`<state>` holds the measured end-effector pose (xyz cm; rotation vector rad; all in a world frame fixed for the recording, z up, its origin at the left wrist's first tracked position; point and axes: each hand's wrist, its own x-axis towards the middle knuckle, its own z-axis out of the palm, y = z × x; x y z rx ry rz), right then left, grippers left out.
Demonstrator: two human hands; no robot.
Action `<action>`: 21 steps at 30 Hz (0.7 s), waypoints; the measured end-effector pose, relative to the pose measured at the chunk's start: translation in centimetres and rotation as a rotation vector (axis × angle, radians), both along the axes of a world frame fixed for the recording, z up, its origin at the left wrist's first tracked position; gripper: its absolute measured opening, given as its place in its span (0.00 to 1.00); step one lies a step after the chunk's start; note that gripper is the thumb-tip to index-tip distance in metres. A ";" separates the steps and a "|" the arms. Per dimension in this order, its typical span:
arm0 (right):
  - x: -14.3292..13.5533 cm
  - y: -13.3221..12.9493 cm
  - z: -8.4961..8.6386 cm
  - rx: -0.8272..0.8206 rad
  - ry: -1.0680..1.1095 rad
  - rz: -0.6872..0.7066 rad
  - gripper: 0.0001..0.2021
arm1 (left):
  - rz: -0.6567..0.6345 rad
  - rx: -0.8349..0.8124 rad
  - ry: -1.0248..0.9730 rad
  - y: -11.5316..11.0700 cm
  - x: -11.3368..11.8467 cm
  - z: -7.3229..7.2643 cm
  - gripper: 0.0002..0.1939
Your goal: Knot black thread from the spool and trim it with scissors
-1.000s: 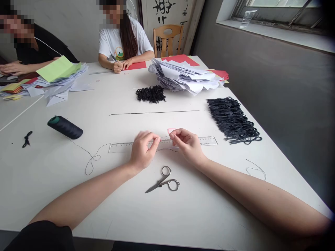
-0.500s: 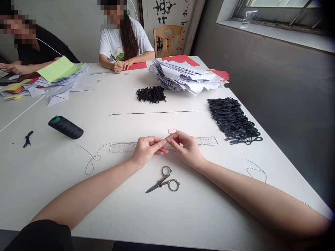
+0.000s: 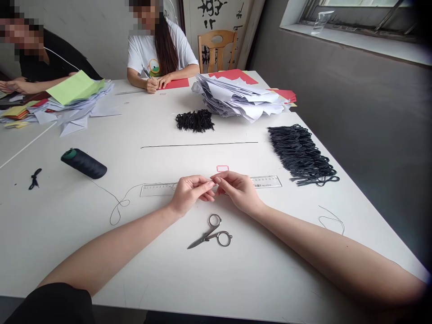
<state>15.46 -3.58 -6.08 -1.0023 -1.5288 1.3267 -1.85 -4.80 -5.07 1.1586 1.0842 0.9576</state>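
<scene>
My left hand point(image 3: 189, 193) and my right hand point(image 3: 241, 191) meet fingertip to fingertip above a clear ruler point(image 3: 155, 190). Both are closed in a pinch. A thin dark thread point(image 3: 130, 191) runs from a black spool point(image 3: 84, 163) on the left, over the ruler and up to my left hand. Whatever lies between the fingertips is too small to make out. Nearer to me, metal scissors point(image 3: 207, 236) lie spread on the white table point(image 3: 151, 270). Beyond the ruler a dark cord point(image 3: 199, 145) is stretched out straight.
Black looped cords lie in a big bundle point(image 3: 300, 155) at right and a smaller one point(image 3: 195, 120) behind. Paper stacks point(image 3: 236, 99) stand farther back. A small black knot point(image 3: 35, 179) is at far left, loose thread point(image 3: 332, 219) at right. Two people sit across the table.
The fingers of my right hand have shifted slightly left over the left fingertips. The thread end seen below my right hand no longer shows. My left hand has hardly moved.
</scene>
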 end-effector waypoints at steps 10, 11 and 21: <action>0.1 -0.1 0.0 0.071 -0.062 0.037 0.15 | -0.021 -0.027 -0.031 0.1 -0.1 0.3 0.12; 0.2 -0.2 0.0 0.085 -0.082 0.031 0.14 | -0.024 -0.028 -0.033 0.1 -0.1 0.3 0.13; 0.0 -0.1 0.3 0.027 -0.060 0.024 0.15 | -0.021 -0.026 -0.015 0.1 0.0 0.2 0.14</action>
